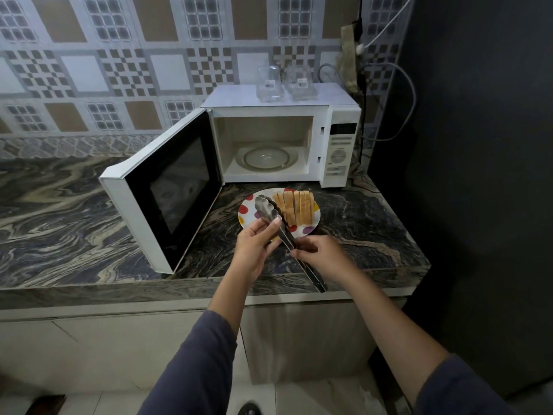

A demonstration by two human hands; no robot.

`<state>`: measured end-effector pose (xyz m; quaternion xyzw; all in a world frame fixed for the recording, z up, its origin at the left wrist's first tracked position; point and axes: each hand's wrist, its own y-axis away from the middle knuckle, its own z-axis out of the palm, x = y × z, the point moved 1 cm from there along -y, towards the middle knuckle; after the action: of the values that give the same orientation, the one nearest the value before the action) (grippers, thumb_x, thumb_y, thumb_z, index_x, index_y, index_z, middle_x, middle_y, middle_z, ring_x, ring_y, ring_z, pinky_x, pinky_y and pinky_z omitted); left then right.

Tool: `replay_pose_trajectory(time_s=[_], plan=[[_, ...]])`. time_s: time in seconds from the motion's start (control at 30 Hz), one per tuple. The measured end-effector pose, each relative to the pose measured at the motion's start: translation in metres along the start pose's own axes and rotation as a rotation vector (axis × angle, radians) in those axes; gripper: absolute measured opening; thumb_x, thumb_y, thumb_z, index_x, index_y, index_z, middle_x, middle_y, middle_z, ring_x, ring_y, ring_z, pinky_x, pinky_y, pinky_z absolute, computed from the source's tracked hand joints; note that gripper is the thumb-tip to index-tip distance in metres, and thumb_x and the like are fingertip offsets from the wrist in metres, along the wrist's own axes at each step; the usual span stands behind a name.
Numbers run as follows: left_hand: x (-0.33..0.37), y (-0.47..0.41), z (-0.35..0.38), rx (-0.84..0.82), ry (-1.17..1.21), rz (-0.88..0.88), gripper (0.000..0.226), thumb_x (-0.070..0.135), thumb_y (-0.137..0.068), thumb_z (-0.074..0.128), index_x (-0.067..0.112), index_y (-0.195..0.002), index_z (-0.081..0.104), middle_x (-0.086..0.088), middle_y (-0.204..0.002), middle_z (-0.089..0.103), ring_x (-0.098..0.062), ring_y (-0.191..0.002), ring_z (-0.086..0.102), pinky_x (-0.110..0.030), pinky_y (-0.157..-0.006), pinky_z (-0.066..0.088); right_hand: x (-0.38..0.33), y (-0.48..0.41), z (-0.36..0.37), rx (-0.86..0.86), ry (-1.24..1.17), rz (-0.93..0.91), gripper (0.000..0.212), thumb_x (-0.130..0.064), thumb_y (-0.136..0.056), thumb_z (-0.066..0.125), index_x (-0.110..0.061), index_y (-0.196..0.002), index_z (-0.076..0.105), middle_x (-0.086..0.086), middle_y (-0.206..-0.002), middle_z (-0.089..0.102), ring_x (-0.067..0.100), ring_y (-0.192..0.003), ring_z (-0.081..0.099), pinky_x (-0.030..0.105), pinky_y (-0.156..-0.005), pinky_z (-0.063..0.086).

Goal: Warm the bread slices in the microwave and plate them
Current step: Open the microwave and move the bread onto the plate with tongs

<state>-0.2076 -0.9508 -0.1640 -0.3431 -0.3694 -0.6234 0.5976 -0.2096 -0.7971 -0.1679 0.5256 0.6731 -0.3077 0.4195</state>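
Several bread slices (297, 207) stand in a row on a white plate with coloured dots (246, 213), just in front of the white microwave (341, 151). The microwave door (167, 193) is swung wide to the left, and the glass turntable (266, 158) inside is bare. Metal tongs (270, 209) lie over the plate's left half, tips beside the bread. My left hand (254, 250) grips the tongs near the middle. My right hand (318, 256) holds them nearer the handle end.
Two clear glass containers (270, 83) stand on top of the microwave. Cables (404, 94) hang by the dark wall on the right. The marble counter (59, 211) stretches left, its front edge just below my hands.
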Motion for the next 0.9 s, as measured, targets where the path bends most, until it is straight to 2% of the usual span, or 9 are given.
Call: replay_pose_trajectory(time_s=[0.07,0.17,0.3,0.43,0.5,0.57,0.67,0.8,0.9], plan=[[0.001,-0.001,-0.008,0.005,-0.027,-0.001,0.016,0.008,-0.088,0.059,0.003,-0.103,0.064,-0.006,-0.093,0.071,-0.018,-0.092,0.067,-0.028,-0.083,0.057,0.001,-0.005,0.008,-0.01,0.025,0.032,0.023,-0.019,-0.084,0.068,-0.016,-0.106,0.07,0.001,-0.099,0.072,0.016,-0.094,0.066,0.04,-0.093,0.051],[0.004,-0.008,-0.021,0.022,-0.019,-0.005,0.02,0.008,-0.088,0.058,0.001,-0.107,0.063,-0.01,-0.102,0.069,-0.021,-0.098,0.066,-0.031,-0.087,0.055,0.001,-0.014,0.02,-0.035,-0.015,0.052,0.025,-0.015,-0.084,0.068,-0.015,-0.109,0.068,0.001,-0.102,0.071,0.015,-0.096,0.065,0.04,-0.094,0.05],[0.015,-0.028,-0.041,0.044,-0.016,0.004,0.017,0.01,-0.089,0.058,0.005,-0.104,0.063,-0.01,-0.104,0.068,-0.021,-0.099,0.065,-0.033,-0.092,0.053,-0.009,-0.03,0.031,-0.047,-0.055,-0.012,0.035,-0.01,-0.084,0.067,-0.01,-0.119,0.063,0.002,-0.112,0.068,0.01,-0.104,0.061,0.028,-0.095,0.048],[0.028,-0.052,-0.053,0.054,-0.073,0.038,0.009,0.014,-0.089,0.059,0.012,-0.088,0.067,-0.003,-0.087,0.072,-0.014,-0.084,0.069,-0.028,-0.081,0.056,-0.02,-0.059,0.041,-0.086,-0.012,-0.073,0.031,-0.011,-0.085,0.066,-0.008,-0.115,0.065,0.002,-0.109,0.069,0.012,-0.104,0.062,0.027,-0.095,0.049],[0.033,-0.069,-0.057,0.088,-0.12,0.05,0.011,0.015,-0.089,0.059,0.014,-0.08,0.065,0.002,-0.077,0.071,-0.01,-0.074,0.069,-0.028,-0.078,0.055,-0.026,-0.077,0.046,-0.094,0.006,-0.083,0.033,-0.012,-0.085,0.065,-0.007,-0.117,0.063,-0.002,-0.11,0.067,0.011,-0.106,0.06,0.029,-0.098,0.047],[0.039,-0.088,-0.062,0.118,-0.145,0.054,0.013,0.017,-0.089,0.059,0.015,-0.077,0.063,0.004,-0.073,0.07,-0.008,-0.069,0.067,-0.028,-0.078,0.054,-0.034,-0.096,0.049,-0.088,0.053,-0.08,0.031,-0.012,-0.087,0.064,-0.007,-0.118,0.063,-0.005,-0.108,0.064,0.008,-0.103,0.058,0.023,-0.095,0.045],[0.046,-0.119,-0.072,0.137,-0.173,0.057,0.012,0.019,-0.088,0.062,0.012,-0.078,0.062,-0.003,-0.079,0.066,-0.013,-0.074,0.065,-0.036,-0.084,0.05,-0.04,-0.123,0.054,-0.067,0.075,-0.074,0.026,-0.014,-0.088,0.062,-0.009,-0.113,0.065,0.003,-0.107,0.069,0.016,-0.101,0.063,0.031,-0.092,0.05],[0.052,-0.155,-0.081,0.143,-0.22,0.051,0.015,0.024,-0.089,0.061,0.013,-0.081,0.065,-0.004,-0.077,0.065,-0.016,-0.069,0.064,-0.034,-0.072,0.043,-0.042,-0.154,0.06,-0.026,0.117,-0.004,0.023,-0.019,-0.09,0.06,-0.015,-0.112,0.065,0.003,-0.103,0.07,0.016,-0.097,0.064,0.034,-0.088,0.053],[0.042,-0.17,-0.091,0.205,-0.296,0.047,0.022,0.022,-0.096,0.049,0.013,-0.084,0.065,0.002,-0.072,0.069,-0.014,-0.069,0.064,-0.03,-0.069,0.049,-0.033,-0.17,0.066,-0.003,0.195,0.088,0.022,-0.023,-0.091,0.058,-0.016,-0.111,0.065,0.002,-0.104,0.069,0.017,-0.096,0.063,0.035,-0.084,0.051]])
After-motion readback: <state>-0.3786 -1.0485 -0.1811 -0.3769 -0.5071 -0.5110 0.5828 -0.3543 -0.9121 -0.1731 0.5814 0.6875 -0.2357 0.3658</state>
